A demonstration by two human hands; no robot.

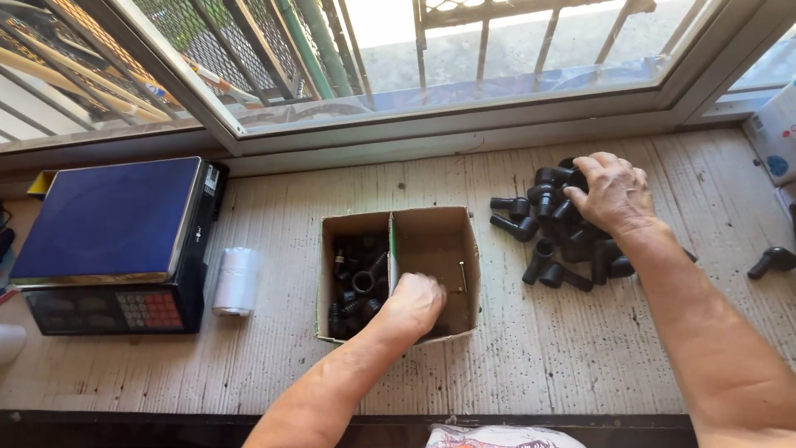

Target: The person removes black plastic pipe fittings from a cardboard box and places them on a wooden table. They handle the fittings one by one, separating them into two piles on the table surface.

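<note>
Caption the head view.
Left hand in a divided cardboard box; right hand on black pipe fittings.

Black pipe fittings (555, 236), brown cardboard box (435, 241), blue-topped scale (108, 217), white roll (236, 280)

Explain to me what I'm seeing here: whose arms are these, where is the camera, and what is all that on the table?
There is no machine here: these are a person's two bare arms, filmed by a camera worn on their head and looking down at a worn wooden table by a window.

The left hand reaches into a small cardboard box split by a divider. One half holds black plastic pipe fittings; the other looks almost bare. The hand is curled, and I cannot tell whether it holds anything.

The right hand rests on a loose pile of the same black fittings, fingers spread over them.

To the left stand a weighing scale with a blue platform and a white roll beside it. One stray fitting lies at the far right.
</note>
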